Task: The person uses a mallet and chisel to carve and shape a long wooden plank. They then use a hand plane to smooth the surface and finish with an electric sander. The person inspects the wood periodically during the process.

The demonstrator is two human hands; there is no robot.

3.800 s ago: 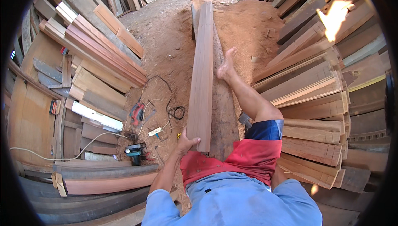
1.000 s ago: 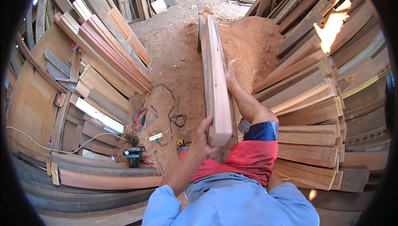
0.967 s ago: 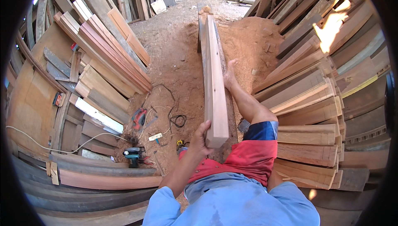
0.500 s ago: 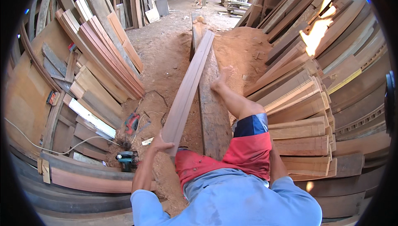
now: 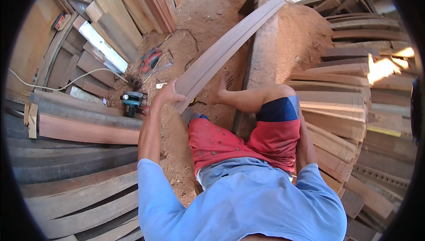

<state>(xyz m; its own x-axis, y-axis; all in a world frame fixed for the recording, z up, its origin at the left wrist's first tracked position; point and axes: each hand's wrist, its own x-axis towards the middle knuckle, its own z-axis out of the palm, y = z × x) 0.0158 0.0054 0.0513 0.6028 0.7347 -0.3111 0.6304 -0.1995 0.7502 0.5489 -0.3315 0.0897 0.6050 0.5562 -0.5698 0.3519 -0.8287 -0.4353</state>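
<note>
My left hand (image 5: 168, 92) is closed on the near end of a long brown wooden board (image 5: 230, 48), its thumb lying across the face. From there the board slants away to the right, and its far end overlaps a thick wooden beam (image 5: 263, 59) on the ground. Grooves or lines run along the board's length. My right forearm (image 5: 305, 146) passes down beside my raised right thigh, and the leg hides the hand. One bare foot (image 5: 219, 91) is to the left of the beam.
A teal and black power tool (image 5: 132, 104) and a red power tool (image 5: 150, 59) lie on the sawdust floor at left, with a pale cable (image 5: 66, 86) near them. Stacked planks (image 5: 88, 134) line the left side, and more boards (image 5: 332, 104) the right.
My view has tilted down and turned left. My foot has come off the beam to its left side. The left hand keeps hold of the board, which slants more to the right.
</note>
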